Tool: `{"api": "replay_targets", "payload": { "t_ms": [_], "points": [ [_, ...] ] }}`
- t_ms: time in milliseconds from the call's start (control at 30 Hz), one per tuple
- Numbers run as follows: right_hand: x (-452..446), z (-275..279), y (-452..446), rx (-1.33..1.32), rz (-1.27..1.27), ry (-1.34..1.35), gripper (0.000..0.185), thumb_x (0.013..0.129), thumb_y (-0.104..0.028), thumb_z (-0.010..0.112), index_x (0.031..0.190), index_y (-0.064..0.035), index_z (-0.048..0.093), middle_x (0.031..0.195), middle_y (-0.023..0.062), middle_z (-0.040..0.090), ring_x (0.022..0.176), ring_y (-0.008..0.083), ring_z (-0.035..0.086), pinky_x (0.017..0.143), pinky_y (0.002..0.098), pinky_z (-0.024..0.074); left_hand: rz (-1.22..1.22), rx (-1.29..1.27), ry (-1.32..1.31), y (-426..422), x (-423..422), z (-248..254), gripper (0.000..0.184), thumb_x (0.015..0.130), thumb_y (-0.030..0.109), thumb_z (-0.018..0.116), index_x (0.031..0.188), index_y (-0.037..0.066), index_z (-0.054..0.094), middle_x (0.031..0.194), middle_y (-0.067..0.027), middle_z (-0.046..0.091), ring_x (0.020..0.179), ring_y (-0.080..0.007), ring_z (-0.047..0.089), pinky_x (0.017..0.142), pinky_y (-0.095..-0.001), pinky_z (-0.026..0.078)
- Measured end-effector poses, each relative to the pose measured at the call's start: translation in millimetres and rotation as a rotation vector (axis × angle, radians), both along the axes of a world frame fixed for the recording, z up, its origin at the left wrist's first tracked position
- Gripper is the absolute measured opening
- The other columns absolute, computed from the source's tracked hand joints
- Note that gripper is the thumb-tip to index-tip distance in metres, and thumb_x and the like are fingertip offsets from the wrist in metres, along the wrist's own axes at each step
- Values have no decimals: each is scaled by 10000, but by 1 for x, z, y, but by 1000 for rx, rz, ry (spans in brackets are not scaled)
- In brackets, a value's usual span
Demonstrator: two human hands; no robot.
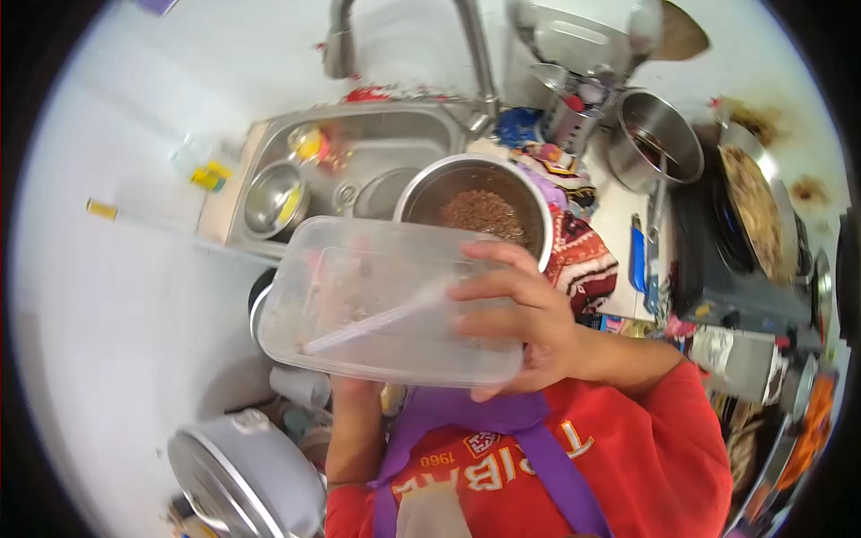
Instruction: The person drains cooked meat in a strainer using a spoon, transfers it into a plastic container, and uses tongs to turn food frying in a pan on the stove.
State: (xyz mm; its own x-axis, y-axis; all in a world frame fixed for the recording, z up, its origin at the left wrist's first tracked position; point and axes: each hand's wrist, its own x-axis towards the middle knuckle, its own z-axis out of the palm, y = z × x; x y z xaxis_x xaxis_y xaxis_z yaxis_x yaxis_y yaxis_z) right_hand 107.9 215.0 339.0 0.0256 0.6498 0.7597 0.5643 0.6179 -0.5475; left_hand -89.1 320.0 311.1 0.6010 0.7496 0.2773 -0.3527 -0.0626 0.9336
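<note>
A translucent plastic container (386, 309) with a pale strip across it is tilted in front of me. My right hand (525, 314) grips its right end, fingers spread over the near face and thumb at the lower edge. Behind its left part is my left hand (357, 386), holding it from underneath; its fingers show only faintly through the plastic. Just beyond the container, a metal bowl (421, 193) holds brown grains in liquid.
The steel sink (395, 125) holds a small metal bowl (269, 199). Right of it are patterned cloths (578, 260), a steel pot (659, 134), a blue-handled knife (638, 255) and a stove (717, 269) with a pan (758, 211). A large lidded pot (269, 466) stands lower left.
</note>
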Motion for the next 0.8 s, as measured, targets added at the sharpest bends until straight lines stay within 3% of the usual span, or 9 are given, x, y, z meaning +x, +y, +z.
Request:
{"api": "replay_targets", "payload": {
  "t_ms": [67,133,200,233,333,367,567,667,800],
  "points": [
    [-12,3,-2,-69,-65,55,592,658,-486,754,1064,-74,629,1131,152,567,1179,446,405,963,545,326,-62,-51,58,10,3,-12,847,785,570,592,1380,47,291,1377,-144,376,1259,-301,385,1023,-440,343],
    [-19,13,-12,-221,-220,-80,542,728,-443,702,1089,-49,612,1156,180,557,1244,439,353,1000,559,275,-262,-466,-148,15,20,-16,842,770,549,627,1367,48,308,1336,-131,419,1233,-287,416,1014,-433,355],
    [-23,19,-23,-381,-418,-279,501,766,-415,667,1096,-43,605,1184,198,543,1271,420,340,1019,573,242,-334,-457,-65,20,36,-8,854,754,538,651,1359,40,310,1321,-129,430,1223,-279,426,1019,-427,352],
    [-25,22,-29,-416,-459,-248,412,828,-332,601,1083,-9,599,1167,217,561,1208,384,450,999,523,325,-368,-421,-25,22,41,-5,861,753,540,650,1359,31,309,1325,-129,428,1223,-278,427,1020,-427,350],
    [-32,12,-44,-320,-496,-74,348,869,-254,550,1074,25,593,1110,213,599,1054,367,576,926,432,434,-529,-420,-1,25,55,-16,855,761,548,633,1378,59,299,1336,-144,420,1215,-285,437,1018,-425,351],
    [-31,11,-48,-207,-607,-111,280,833,-203,608,1019,7,615,996,162,649,840,339,647,740,348,527,-590,-438,-7,25,61,-19,849,765,550,625,1387,77,295,1339,-151,418,1211,-289,441,1016,-424,352],
    [-39,17,-103,-264,-1049,32,357,910,-280,528,1003,56,609,927,169,656,776,272,644,705,334,511,-968,-753,-186,6,105,0,807,786,571,565,1412,153,275,1369,-177,381,1224,-301,417,1011,-433,347],
    [-41,-11,-131,-250,-1077,654,442,959,-350,428,1031,50,602,904,113,669,707,179,605,641,285,473,-1009,-781,-162,7,110,1,810,787,582,551,1415,155,270,1375,-175,372,1230,-302,409,1013,-440,342],
    [-34,-62,-178,-388,-1067,1241,479,976,-404,352,1063,3,590,911,70,654,715,111,550,585,245,409,-989,-800,-159,10,111,1,814,788,597,533,1419,159,262,1383,-172,361,1238,-303,398,1016,-449,336]
  ]
}}
